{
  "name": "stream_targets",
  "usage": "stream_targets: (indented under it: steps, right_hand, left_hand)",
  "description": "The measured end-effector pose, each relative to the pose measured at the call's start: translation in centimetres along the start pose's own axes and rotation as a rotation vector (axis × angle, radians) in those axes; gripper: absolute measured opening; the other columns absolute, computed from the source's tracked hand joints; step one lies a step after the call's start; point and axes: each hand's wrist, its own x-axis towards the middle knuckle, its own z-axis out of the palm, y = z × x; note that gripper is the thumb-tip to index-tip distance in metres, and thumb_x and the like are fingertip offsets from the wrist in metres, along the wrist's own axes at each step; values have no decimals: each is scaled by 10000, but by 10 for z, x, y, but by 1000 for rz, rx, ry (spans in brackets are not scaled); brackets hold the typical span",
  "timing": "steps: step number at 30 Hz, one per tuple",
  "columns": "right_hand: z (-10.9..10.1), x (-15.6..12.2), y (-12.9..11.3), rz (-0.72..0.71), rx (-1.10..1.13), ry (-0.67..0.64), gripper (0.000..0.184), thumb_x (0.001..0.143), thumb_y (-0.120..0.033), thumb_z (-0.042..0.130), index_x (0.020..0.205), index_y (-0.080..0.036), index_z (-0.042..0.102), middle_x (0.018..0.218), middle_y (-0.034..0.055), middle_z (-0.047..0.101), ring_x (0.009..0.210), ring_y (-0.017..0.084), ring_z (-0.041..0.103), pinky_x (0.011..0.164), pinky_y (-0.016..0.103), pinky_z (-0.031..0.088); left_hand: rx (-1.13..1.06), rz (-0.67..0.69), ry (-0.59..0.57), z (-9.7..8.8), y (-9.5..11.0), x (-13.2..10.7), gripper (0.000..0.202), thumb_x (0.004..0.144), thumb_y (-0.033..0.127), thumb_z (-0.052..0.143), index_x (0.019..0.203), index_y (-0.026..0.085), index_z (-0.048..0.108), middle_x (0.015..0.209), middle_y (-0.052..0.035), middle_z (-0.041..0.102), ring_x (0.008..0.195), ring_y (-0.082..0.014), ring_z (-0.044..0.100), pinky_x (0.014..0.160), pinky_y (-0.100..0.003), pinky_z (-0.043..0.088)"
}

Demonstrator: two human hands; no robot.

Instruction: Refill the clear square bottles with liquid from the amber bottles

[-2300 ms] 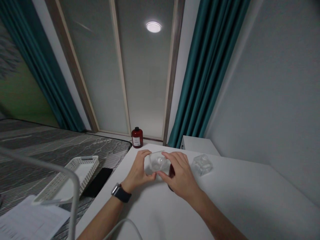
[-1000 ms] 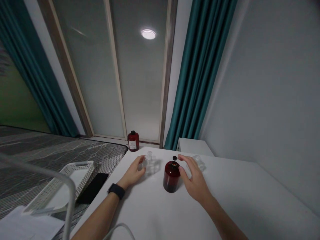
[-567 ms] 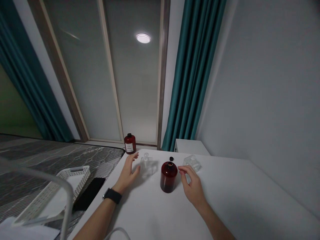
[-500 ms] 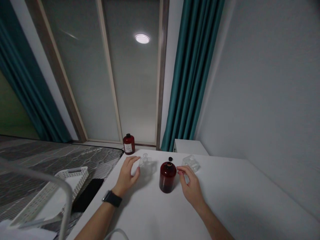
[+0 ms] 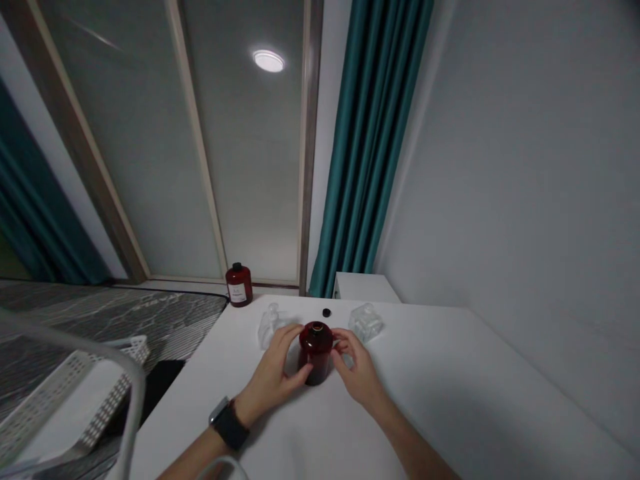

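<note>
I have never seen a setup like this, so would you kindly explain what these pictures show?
There is no machine here: these are a person's bare hands, seen by one camera worn on the head, looking forward and down. The left hand is around an uncapped dark red bottle standing on a white table. The right hand is at its other side; whether it grasps it is unclear. Behind lie a small black cap and two clear objects. A capped red bottle stands by the table's far left corner.
</note>
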Motion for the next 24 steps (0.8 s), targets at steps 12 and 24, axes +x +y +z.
stream_targets:
  steps: [12, 24]
  right_hand:
    - [6, -10, -17, -109, -75, -94, 239, 952, -141, 451, 1094, -228, 622, 979, 39, 672, 906, 170, 651, 829, 285, 528]
    - [12, 58, 40, 2, -538, -192, 489, 836, -31, 481, 1281, -196, 600, 1244, 112, 631, 1088, 222, 645, 996, 392, 503]
  left_hand:
    - [-129, -96, 56, -4, 1, 3, 559, 813, 228, 669, 1318, 227, 428, 1273, -124, 541, 1194, -304, 538, 1033, -506, 451]
    - [-93, -62, 46, -12, 3, 7, 553, 798, 242, 671, 1305, 210, 452, 1223, -120, 570, 1142, -301, 538, 994, -480, 454]
